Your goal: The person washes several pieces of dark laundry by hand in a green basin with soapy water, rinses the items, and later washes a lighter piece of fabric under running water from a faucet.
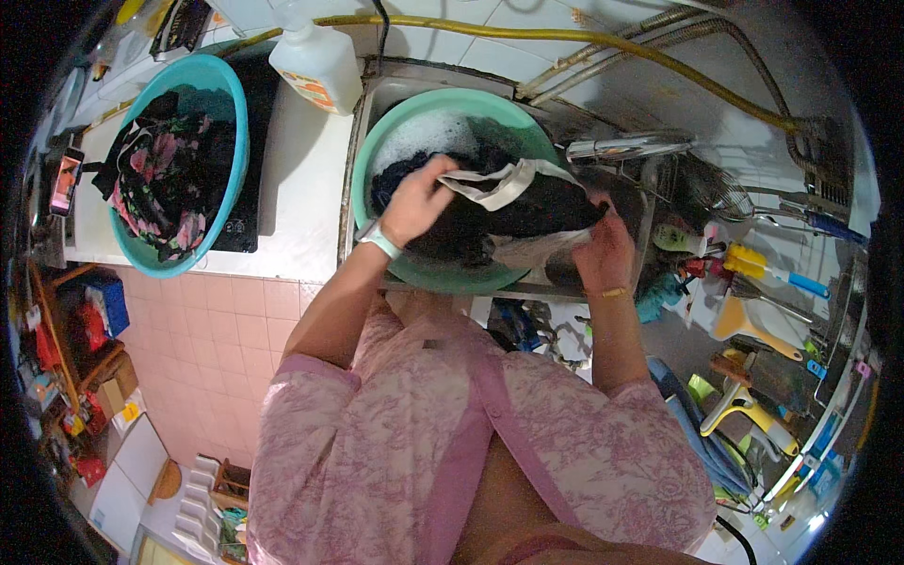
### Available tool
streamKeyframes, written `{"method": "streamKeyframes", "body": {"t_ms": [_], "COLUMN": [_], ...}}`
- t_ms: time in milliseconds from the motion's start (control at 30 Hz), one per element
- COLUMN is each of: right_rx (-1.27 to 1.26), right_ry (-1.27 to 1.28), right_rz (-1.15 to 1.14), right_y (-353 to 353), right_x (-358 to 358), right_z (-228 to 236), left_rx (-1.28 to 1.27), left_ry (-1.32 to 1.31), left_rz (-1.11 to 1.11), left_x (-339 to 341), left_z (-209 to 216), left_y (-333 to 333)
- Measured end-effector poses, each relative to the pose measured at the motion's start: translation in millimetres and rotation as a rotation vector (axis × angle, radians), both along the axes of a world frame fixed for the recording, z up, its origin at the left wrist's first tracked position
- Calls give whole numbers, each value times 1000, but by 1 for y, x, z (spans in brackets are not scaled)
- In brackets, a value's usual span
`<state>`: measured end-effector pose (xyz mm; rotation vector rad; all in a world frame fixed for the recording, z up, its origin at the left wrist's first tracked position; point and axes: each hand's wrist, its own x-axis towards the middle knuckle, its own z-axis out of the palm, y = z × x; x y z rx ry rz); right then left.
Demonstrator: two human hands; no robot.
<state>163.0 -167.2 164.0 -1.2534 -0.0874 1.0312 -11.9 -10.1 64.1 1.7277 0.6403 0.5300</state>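
Blue plastic forms the basin at far left; it holds floral clothes and overlaps a black panel on the counter. A phone stands left of this basin. Next to the right is a white bottle. Right of the bottle, a green basin contains foam and dark cloth. The left hand pinches the pale band of a black garment. The garment is spread between both hands, above the green basin; whether its underside touches the water cannot be told. The right hand grips the opposite end. Farther right: a strainer, then a yellow brush.
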Motion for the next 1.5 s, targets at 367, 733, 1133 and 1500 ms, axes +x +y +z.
{"method": "streamKeyframes", "body": {"t_ms": [367, 733, 1133, 1500], "right_rx": [-698, -891, -884, -393], "right_ry": [-793, -1470, -1228, -1164], "right_rz": [407, 660, 629, 276], "right_y": [-2, 79, 70, 13], "right_x": [66, 4, 32, 10], "right_z": [-147, -185, -176, -61], "left_rx": [273, 603, 504, 523], "left_ry": [506, 747, 539, 299], "left_rz": [393, -23, 173, 72], "left_x": [-10, 45, 28, 1], "left_z": [-26, -75, -74, 23], "left_y": [26, 3, 28, 35]}}
